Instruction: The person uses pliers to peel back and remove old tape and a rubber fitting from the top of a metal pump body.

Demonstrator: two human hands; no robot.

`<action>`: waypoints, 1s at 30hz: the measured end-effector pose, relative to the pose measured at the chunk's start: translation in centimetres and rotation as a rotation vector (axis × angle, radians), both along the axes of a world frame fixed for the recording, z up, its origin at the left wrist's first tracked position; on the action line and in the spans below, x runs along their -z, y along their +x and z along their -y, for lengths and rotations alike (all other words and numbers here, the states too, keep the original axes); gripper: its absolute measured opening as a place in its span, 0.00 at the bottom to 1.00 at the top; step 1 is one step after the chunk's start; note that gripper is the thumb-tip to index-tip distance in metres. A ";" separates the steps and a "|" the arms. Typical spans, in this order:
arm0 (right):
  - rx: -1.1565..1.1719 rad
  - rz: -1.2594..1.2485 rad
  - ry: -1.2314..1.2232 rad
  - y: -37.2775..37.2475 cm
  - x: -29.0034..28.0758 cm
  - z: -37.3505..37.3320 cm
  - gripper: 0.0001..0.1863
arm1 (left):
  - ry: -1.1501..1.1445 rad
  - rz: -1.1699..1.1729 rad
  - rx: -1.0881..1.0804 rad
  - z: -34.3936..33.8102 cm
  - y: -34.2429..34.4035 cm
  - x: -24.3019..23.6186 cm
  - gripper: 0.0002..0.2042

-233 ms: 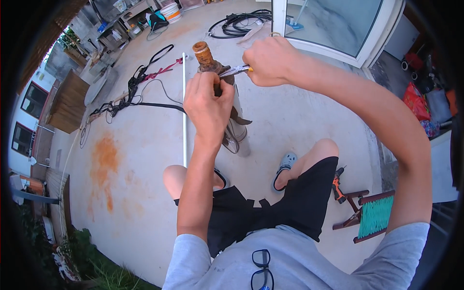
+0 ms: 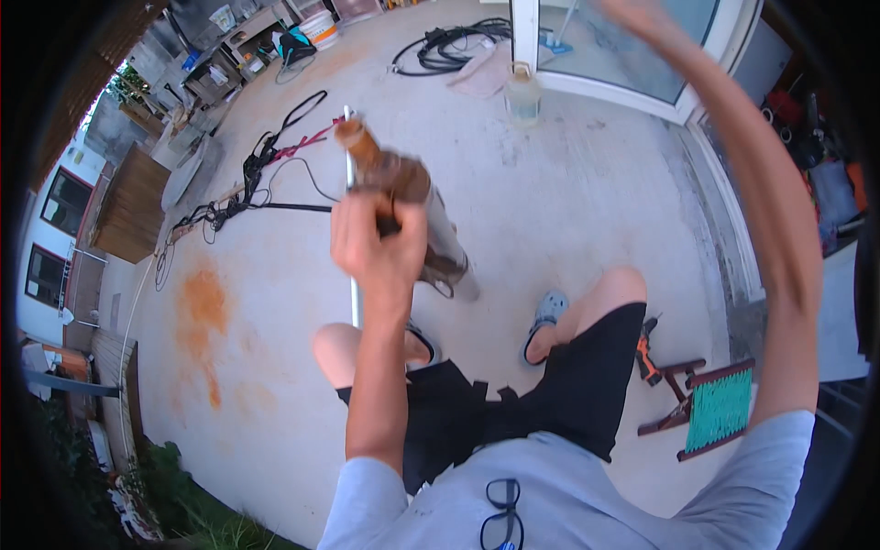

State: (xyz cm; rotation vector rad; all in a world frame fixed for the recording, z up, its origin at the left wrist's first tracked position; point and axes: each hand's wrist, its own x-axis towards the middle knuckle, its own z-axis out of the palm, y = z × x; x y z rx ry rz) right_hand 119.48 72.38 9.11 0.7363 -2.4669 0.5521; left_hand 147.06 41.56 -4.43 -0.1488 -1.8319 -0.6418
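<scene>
A submersible pump stands tilted on the floor before me, with a rusty threaded outlet (image 2: pixel 359 142), a brown corroded head and a long grey cylinder body (image 2: pixel 449 240). My left hand (image 2: pixel 371 240) is closed at the pump's head, thumb and fingers pinched against it; a small part may be hidden in the grip. Raised far out at the top right, my right hand (image 2: pixel 632 13) is cut off by the upper edge and smeared by motion. Its fingers and the pliers held there before do not show.
A white pipe (image 2: pixel 355 302) lies behind the pump, near tangled black straps (image 2: pixel 261 160). Beyond are a clear jug (image 2: pixel 522 96), a coiled black hose (image 2: pixel 449 48) and a glass door. To my right lie an orange drill (image 2: pixel 646 356) and a green-corded folding stool (image 2: pixel 720 406).
My right hand has swung up and away from the pump, uncovering the jug. The pump's top has tipped a little to the left, with my left hand still on it.
</scene>
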 end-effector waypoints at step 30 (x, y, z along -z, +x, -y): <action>-0.396 0.485 0.425 18.8 4.9 9.1 0.10 | 0.253 0.111 0.366 1.6 -2.0 -0.5 0.12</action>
